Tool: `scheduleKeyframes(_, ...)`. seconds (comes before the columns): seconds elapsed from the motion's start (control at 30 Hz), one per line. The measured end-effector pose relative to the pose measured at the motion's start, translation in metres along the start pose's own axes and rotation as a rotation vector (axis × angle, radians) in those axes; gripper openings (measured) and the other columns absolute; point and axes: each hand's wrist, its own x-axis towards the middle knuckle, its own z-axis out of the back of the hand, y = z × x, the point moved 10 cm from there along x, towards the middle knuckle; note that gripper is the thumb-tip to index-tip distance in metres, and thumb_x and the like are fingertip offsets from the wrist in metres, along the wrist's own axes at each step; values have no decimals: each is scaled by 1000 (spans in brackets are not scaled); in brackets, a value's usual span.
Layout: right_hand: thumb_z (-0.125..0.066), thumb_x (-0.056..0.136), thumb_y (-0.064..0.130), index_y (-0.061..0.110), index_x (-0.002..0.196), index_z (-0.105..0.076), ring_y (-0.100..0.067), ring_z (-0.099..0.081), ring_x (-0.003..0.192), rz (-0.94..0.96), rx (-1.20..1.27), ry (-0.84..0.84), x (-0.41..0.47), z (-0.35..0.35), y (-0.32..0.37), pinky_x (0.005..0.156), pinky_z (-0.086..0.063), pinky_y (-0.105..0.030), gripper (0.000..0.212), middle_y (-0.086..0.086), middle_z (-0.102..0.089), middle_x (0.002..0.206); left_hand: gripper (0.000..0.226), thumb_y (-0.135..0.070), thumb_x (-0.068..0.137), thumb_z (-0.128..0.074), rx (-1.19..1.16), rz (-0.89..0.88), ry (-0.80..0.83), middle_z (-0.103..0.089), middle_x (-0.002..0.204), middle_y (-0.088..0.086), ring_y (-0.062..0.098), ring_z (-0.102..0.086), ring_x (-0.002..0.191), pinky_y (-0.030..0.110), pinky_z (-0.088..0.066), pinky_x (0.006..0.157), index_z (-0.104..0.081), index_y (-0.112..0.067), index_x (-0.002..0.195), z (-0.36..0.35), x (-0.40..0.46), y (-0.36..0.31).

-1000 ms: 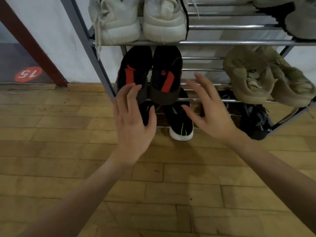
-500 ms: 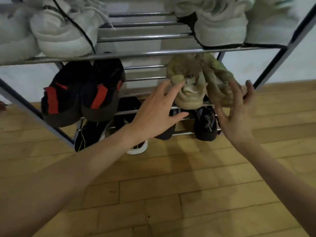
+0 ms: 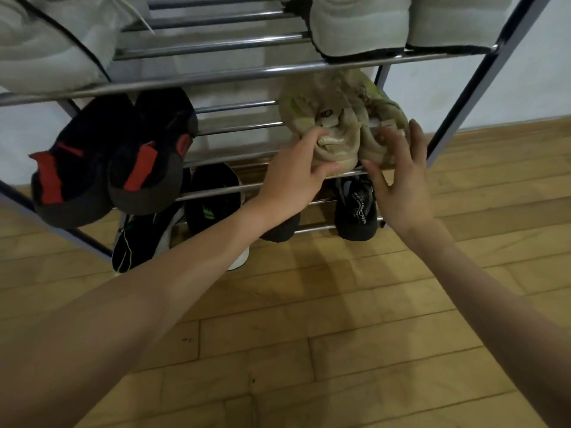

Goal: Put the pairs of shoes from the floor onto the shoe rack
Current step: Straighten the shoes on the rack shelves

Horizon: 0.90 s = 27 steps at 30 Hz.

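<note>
A metal shoe rack (image 3: 234, 74) fills the top of the view. On the right of its middle shelf sits a pair of beige shoes, heels toward me. My left hand (image 3: 296, 177) grips the heel of the left beige shoe (image 3: 312, 109), fingers curled into its opening and thumb under the heel. Spread and fairly straight, the fingers of my right hand (image 3: 401, 186) touch the heel of the right beige shoe (image 3: 386, 109).
A black and red pair (image 3: 123, 162) sits on the left of the middle shelf. Pale shoes (image 3: 358, 23) line the top shelf. Black pairs (image 3: 355, 208) stand on the bottom shelf, one with green marks (image 3: 213, 193). The rack's right leg (image 3: 463, 100) slants beside my right hand. Wooden floor (image 3: 309, 335) lies below.
My view swung right from the black and red pair to the beige pair. Both hands reached forward; the left now grips the left beige shoe and the right touches the other.
</note>
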Motion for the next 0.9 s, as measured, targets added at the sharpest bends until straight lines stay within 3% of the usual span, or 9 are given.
scheduleKeyframes(0.07,-54,97,22,11,145,-36,-33,-17,147,1,-4,-91,-16,4,4,116,-29,-43,52,-23,-18,155,61,-29,92,-61,90,-67,-69,-45,143,9,19,-45,130,19,-35,104,-34,-11,144,7,-18,-3)
scheduleKeyframes(0.17,-57,92,8,2,136,-42,-37,-35,136,108,-4,-235,-60,8,12,110,-36,-44,46,-29,-35,141,45,-18,91,-59,221,-294,-230,-51,129,17,23,-50,120,28,-43,103,-47,-2,131,19,-69,-11)
scheduleKeyframes(0.23,-58,88,6,7,127,-43,-34,-44,124,151,-90,-113,-83,-14,6,99,-45,-43,43,-26,-42,132,32,-13,88,-60,325,-451,-133,-58,114,16,21,-55,105,30,-48,93,-53,-4,118,1,-99,-3)
scheduleKeyframes(0.3,-61,85,12,12,133,-36,-37,-41,127,76,-178,89,-95,-46,-17,97,-45,-50,53,-25,-36,138,35,-13,87,-62,477,-506,73,-60,115,13,22,-58,106,33,-47,94,-53,-6,120,-29,-116,21)
scheduleKeyframes(0.4,-64,88,24,26,148,-19,-42,-20,142,-160,-159,251,-101,-72,-55,109,-35,-59,75,-23,-14,152,58,-23,89,-63,576,-286,193,-47,142,12,26,-48,130,37,-35,109,-41,-6,140,-47,-114,68)
scheduleKeyframes(0.5,-59,92,34,33,151,-17,-41,-15,145,-274,-115,301,-96,-80,-71,113,-30,-57,73,-22,-10,155,72,-32,91,-60,569,-95,225,-33,154,12,26,-31,143,38,-24,116,-25,-6,149,-48,-100,99)
scheduleKeyframes(0.7,-63,89,42,30,151,-18,-41,-20,144,-281,-197,364,-78,-92,-71,114,-29,-54,78,-24,-15,156,89,-28,86,-67,534,-22,348,-36,152,10,26,-34,138,40,-36,111,-10,-13,153,-60,-79,116)
scheduleKeyframes(0.77,-65,86,45,31,151,-17,-43,-24,141,-292,-265,395,-72,-97,-71,113,-30,-53,82,-25,-16,155,97,-26,83,-71,514,-5,388,-27,157,7,28,-33,138,43,-37,110,-4,-22,154,-63,-74,119)
scheduleKeyframes(0.9,-70,83,42,27,144,-33,-43,-32,136,-325,-275,388,-67,-101,-75,111,-32,-53,73,-23,-24,152,79,-21,86,-69,449,65,481,-24,157,5,33,-37,136,45,-38,108,-24,-22,150,-71,-71,127)
